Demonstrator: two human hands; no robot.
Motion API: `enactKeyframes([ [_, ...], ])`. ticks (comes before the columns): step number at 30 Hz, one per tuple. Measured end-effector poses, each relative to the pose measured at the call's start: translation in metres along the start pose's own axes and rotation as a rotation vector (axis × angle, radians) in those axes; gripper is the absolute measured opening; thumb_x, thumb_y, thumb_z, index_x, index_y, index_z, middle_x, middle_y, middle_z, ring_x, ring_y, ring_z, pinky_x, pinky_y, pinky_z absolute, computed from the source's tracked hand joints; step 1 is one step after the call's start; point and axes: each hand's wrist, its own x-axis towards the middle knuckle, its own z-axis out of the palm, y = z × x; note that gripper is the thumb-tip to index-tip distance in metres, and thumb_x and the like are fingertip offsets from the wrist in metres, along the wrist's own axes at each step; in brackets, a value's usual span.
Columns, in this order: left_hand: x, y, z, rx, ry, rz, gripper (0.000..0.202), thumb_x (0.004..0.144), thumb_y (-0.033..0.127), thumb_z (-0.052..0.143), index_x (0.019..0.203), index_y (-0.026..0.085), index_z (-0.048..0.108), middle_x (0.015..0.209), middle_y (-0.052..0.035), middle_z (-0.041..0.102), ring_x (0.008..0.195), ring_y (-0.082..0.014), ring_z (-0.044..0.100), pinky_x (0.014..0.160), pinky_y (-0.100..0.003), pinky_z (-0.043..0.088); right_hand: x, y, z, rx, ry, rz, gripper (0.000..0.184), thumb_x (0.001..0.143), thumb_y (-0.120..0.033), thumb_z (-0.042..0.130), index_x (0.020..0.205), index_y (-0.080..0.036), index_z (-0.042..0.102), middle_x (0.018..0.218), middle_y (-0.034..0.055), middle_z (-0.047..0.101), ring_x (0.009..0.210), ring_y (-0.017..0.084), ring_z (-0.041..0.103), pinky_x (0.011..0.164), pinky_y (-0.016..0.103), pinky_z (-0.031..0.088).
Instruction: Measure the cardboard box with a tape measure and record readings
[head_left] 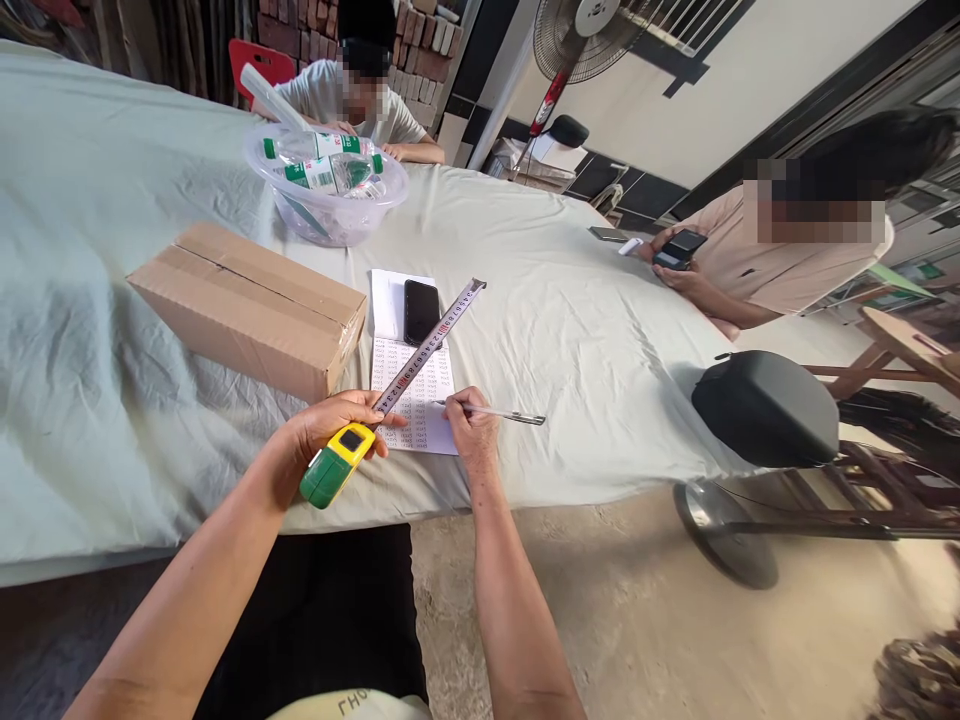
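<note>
You hold a tape measure and a pen over a printed sheet at the near table edge.

Your left hand is closed around the yellow-and-green tape measure, thumb resting on its blade, which runs away to the far right across the printed sheet. Your right hand, just right of it, pinches a pen with the tip on the sheet's near right part. A black phone lies on the sheet's far end, touching the blade's left side. Left of the sheet sits a taped cardboard box; beyond it, a clear plastic bowl holds water bottles. Far right, another person holds a phone.
</note>
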Motion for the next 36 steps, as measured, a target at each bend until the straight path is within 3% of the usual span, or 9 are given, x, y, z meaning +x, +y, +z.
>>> enactKeyframes([
  [9, 0.01, -0.005, -0.008, -0.019, -0.056, -0.014, 0.025, 0.079, 0.02, 0.063, 0.103, 0.015, 0.06, 0.121, -0.013, 0.065, 0.065, -0.0117, 0.065, 0.065, -0.025, 0.054, -0.001, 0.003, -0.001, 0.074, 0.034, 0.023, 0.017, 0.078, -0.024, 0.052, 0.061, -0.021, 0.051, 0.059, -0.0027, 0.053, 0.055, 0.013, 0.048, 0.055, 0.026, 0.038],
  [14, 0.011, -0.006, -0.011, -0.023, -0.084, -0.011, 0.028, 0.079, 0.021, 0.063, 0.106, 0.015, 0.06, 0.116, -0.0129, 0.066, 0.067, -0.0129, 0.065, 0.067, -0.026, 0.054, 0.001, 0.01, 0.0, 0.154, 0.207, 0.082, 0.013, 0.087, -0.031, 0.045, 0.08, -0.021, 0.05, 0.069, -0.0024, 0.056, 0.051, 0.01, 0.045, 0.054, 0.025, 0.04],
  [18, 0.014, -0.009, -0.015, -0.02, -0.107, -0.014, 0.023, 0.079, 0.021, 0.063, 0.101, 0.014, 0.062, 0.103, -0.0109, 0.068, 0.063, -0.0118, 0.063, 0.065, -0.025, 0.052, 0.004, 0.014, 0.002, 0.167, 0.273, 0.129, 0.019, 0.088, -0.037, 0.045, 0.096, -0.021, 0.05, 0.073, -0.0019, 0.058, 0.052, 0.01, 0.048, 0.058, 0.026, 0.044],
  [23, 0.017, -0.014, -0.021, -0.02, -0.144, 0.003, 0.017, 0.078, 0.021, 0.061, 0.094, 0.014, 0.064, 0.074, -0.0045, 0.064, 0.059, -0.0124, 0.061, 0.06, -0.023, 0.049, 0.005, 0.014, 0.003, 0.106, 0.241, 0.108, 0.027, 0.083, -0.034, 0.05, 0.106, -0.02, 0.057, 0.097, 0.0058, 0.062, 0.084, 0.017, 0.061, 0.077, 0.032, 0.048],
  [27, 0.015, -0.018, -0.022, -0.053, -0.181, 0.043, 0.014, 0.076, 0.022, 0.063, 0.088, 0.014, 0.062, 0.069, -0.0037, 0.062, 0.057, -0.0118, 0.059, 0.058, -0.023, 0.047, 0.005, 0.011, 0.001, 0.094, 0.19, 0.094, 0.031, 0.08, -0.029, 0.05, 0.11, -0.022, 0.058, 0.111, 0.0072, 0.06, 0.108, 0.02, 0.056, 0.088, 0.035, 0.046],
  [29, 0.013, -0.019, -0.022, -0.046, -0.175, 0.061, 0.015, 0.076, 0.023, 0.063, 0.088, 0.014, 0.062, 0.068, -0.0035, 0.062, 0.056, -0.0118, 0.059, 0.056, -0.023, 0.047, 0.005, 0.009, 0.003, 0.131, 0.197, 0.131, 0.031, 0.079, -0.031, 0.052, 0.109, -0.023, 0.059, 0.106, 0.0057, 0.06, 0.102, 0.019, 0.059, 0.083, 0.033, 0.048],
  [31, 0.013, -0.021, -0.021, -0.03, -0.172, 0.08, 0.015, 0.076, 0.023, 0.063, 0.087, 0.014, 0.062, 0.066, -0.003, 0.061, 0.054, -0.0115, 0.058, 0.054, -0.022, 0.045, 0.007, 0.008, 0.008, 0.175, 0.211, 0.185, 0.029, 0.082, -0.037, 0.05, 0.106, -0.023, 0.058, 0.085, 0.0018, 0.059, 0.077, 0.016, 0.061, 0.067, 0.029, 0.05],
  [33, 0.013, -0.023, -0.02, -0.013, -0.166, 0.095, 0.013, 0.076, 0.022, 0.061, 0.086, 0.014, 0.061, 0.065, -0.0025, 0.061, 0.052, -0.0112, 0.057, 0.053, -0.022, 0.045, 0.01, 0.006, 0.014, 0.222, 0.221, 0.246, 0.031, 0.087, -0.044, 0.042, 0.103, -0.022, 0.055, 0.061, -0.0055, 0.046, 0.05, 0.014, 0.051, 0.049, 0.027, 0.045],
  [36, 0.011, -0.028, -0.021, 0.013, -0.145, 0.122, 0.014, 0.076, 0.021, 0.06, 0.088, 0.015, 0.061, 0.065, -0.0021, 0.061, 0.053, -0.0115, 0.058, 0.052, -0.022, 0.044, 0.015, 0.005, 0.022, 0.269, 0.234, 0.3, 0.036, 0.09, -0.053, 0.034, 0.1, -0.022, 0.05, 0.05, -0.012, 0.024, 0.036, 0.012, 0.036, 0.038, 0.025, 0.038],
])
